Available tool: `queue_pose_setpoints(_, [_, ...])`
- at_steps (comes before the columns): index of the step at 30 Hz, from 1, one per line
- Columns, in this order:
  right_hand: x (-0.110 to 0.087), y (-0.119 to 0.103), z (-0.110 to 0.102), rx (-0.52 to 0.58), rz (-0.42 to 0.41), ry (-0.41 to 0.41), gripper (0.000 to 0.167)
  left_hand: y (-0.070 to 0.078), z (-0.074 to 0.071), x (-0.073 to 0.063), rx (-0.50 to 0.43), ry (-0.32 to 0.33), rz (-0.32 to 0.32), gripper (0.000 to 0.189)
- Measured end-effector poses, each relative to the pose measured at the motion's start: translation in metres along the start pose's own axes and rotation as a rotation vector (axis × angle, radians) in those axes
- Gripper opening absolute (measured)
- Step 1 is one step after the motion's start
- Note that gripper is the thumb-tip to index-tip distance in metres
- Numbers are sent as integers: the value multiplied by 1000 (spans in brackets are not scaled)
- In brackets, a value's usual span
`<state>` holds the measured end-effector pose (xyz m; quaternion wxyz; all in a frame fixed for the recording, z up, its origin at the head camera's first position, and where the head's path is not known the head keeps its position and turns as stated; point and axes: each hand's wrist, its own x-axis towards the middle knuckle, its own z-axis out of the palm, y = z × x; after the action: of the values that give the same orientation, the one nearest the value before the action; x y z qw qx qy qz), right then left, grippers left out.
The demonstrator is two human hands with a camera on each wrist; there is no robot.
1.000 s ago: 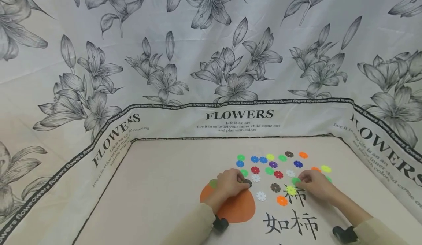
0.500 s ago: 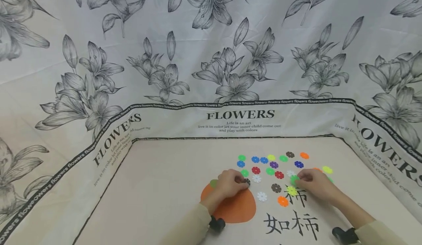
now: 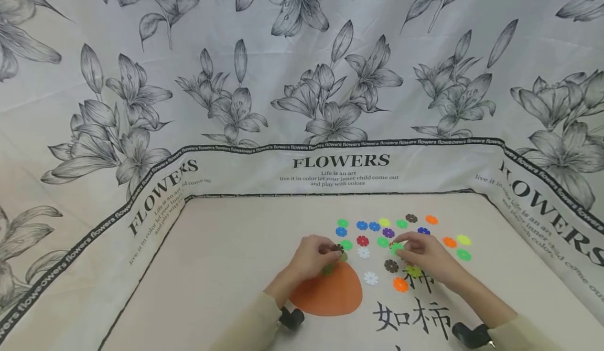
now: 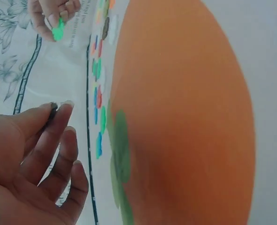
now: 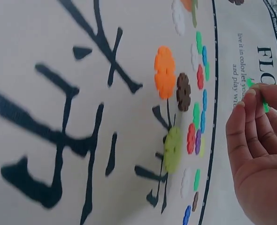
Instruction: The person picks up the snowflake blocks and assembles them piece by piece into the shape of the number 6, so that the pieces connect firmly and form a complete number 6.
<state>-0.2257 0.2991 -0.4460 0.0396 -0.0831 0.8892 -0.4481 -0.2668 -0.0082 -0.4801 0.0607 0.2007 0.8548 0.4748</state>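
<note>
Between the thumb and index finger of my left hand [image 3: 309,259] is a dark brown notched plastic disc [image 3: 338,248], a flower-shaped interlocking piece. The left wrist view shows that disc [image 4: 52,112] edge-on, raised off the table, the other fingers loosely bent. My right hand [image 3: 429,254] pinches a green notched disc [image 3: 395,248] over the spread pieces; its fingers partly cover a red disc. In the right wrist view the green disc [image 5: 266,107] is mostly hidden by the fingertips. The two held discs are apart from each other.
Several coloured notched discs lie flat around the hands, among them a white one [image 3: 370,278], an orange one [image 3: 400,285] and a brown one [image 3: 391,266]. The tablecloth [image 3: 212,267] bears a printed orange persimmon [image 3: 330,293] and black characters. A flowered curtain [image 3: 236,172] stands behind.
My left hand has lifted the dark brown disc and moved left and slightly away. My right hand has carried the green disc leftward, uncovering the orange and green discs at right.
</note>
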Motion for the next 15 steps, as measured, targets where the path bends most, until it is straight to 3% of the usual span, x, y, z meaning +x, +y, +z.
queue_pose_setpoints(5, [5,-17,15,80,1,-36,43,3,-13,-5,-24,18,51,23])
queue_pose_setpoints(11, [9,-33,31,170,10,-85,44,0,-23,-10,31,10,107,35])
queue_pose_setpoints(15, [12,-40,39,194,-2,-108,42,-3,-27,-15,33,-5,107,29])
